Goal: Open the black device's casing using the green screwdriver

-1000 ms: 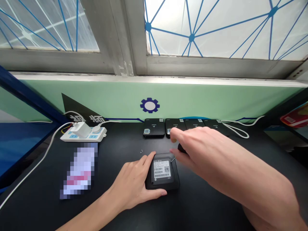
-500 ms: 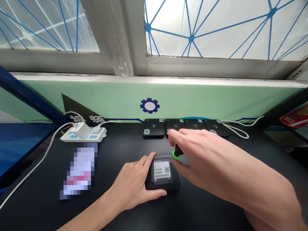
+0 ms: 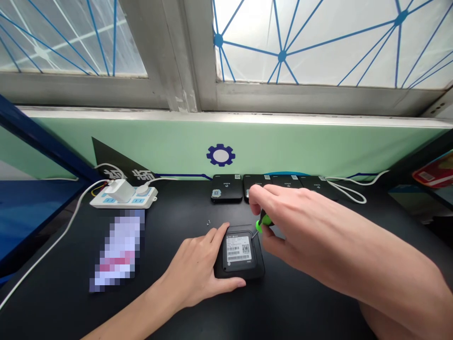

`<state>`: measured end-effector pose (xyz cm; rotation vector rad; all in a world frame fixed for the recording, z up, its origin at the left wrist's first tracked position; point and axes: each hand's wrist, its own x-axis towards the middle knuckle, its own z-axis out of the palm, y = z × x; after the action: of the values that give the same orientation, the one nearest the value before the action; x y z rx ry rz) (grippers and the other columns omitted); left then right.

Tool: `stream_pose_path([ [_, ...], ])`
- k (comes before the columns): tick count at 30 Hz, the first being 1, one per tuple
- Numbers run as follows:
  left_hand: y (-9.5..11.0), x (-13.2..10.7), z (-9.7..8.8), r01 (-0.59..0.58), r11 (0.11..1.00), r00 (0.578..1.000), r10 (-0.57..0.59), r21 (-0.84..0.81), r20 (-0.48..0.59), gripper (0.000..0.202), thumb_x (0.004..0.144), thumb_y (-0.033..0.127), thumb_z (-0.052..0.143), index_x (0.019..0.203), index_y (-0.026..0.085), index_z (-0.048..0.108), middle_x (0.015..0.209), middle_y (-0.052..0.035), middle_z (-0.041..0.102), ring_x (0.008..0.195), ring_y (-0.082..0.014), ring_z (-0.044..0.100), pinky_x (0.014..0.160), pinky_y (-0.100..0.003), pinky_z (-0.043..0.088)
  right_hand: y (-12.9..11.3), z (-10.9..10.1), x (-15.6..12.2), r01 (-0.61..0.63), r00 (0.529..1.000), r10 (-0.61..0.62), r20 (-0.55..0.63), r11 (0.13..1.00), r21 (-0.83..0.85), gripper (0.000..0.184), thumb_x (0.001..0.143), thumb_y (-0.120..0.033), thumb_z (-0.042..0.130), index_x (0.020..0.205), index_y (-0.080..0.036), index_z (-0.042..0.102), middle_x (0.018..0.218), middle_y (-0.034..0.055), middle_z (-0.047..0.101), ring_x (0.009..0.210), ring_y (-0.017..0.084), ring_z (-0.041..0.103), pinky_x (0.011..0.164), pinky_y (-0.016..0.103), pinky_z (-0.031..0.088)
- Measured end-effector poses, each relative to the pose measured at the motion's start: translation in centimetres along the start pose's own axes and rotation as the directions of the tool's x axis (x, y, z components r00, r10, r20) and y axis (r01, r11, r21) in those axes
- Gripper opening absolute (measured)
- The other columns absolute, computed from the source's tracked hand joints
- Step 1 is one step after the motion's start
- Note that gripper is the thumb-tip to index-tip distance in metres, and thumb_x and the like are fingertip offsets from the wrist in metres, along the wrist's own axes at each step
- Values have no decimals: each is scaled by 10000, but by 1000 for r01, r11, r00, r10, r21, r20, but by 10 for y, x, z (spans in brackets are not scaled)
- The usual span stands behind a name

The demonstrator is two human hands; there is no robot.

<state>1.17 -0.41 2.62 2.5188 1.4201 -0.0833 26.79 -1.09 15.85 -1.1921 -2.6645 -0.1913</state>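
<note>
A flat black box-shaped device [image 3: 247, 273] lies on the dark table, its face with a white barcode label [image 3: 239, 249] turned up. My left hand [image 3: 194, 267] grips it from the left, fingers along the far left edge and thumb along the near edge. Above its right side, my right hand [image 3: 293, 219] is closed round a black and green screwdriver [image 3: 259, 226]. The slanted metal shaft reaches the device's far right corner beside the label; the exact contact of the tip is too small to make out. Two tiny screws [image 3: 208, 223] lie just beyond my left fingers.
Several similar black devices [image 3: 227, 189] stand in a row along the green back panel. A white power strip [image 3: 123, 197] with plugs sits at the left, with a pixelated flat item [image 3: 118, 252] in front. A white cable [image 3: 348, 191] loops at the back right.
My right hand has tilted and shifted slightly, so the screwdriver's shaft and more of its green handle now show. My left hand and the device stay in place.
</note>
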Motion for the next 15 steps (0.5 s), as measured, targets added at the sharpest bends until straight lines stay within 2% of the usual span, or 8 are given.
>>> stream_pose_path([
  [6,-2,-2,3,-17,1000,999,17,-2,-36,1168,861,847,741,1726,132,415,1482,-249,708,1176,-474,778,934,-563,646,6,-2,-1,0,1000,0,20,1000,-5,164,990,-167,590,1130,-227,529,1055,3,638,829,186,562,703,394,383],
  [12,-1,-1,1,-19,1000,999,19,-7,-31,1164,858,833,755,1716,119,426,1467,-247,716,1159,-478,782,920,-571,647,0,-4,-1,-8,999,9,38,1000,-26,165,962,-126,593,1106,-206,570,1023,15,649,792,192,567,692,402,404],
  [15,0,-1,1,-17,1000,999,16,-7,-31,1166,851,822,774,1717,122,427,1469,-243,718,1168,-480,781,919,-560,648,-2,-2,-1,-23,1000,23,-3,999,-45,127,977,-121,618,1068,-208,606,998,30,675,760,203,594,672,404,391],
])
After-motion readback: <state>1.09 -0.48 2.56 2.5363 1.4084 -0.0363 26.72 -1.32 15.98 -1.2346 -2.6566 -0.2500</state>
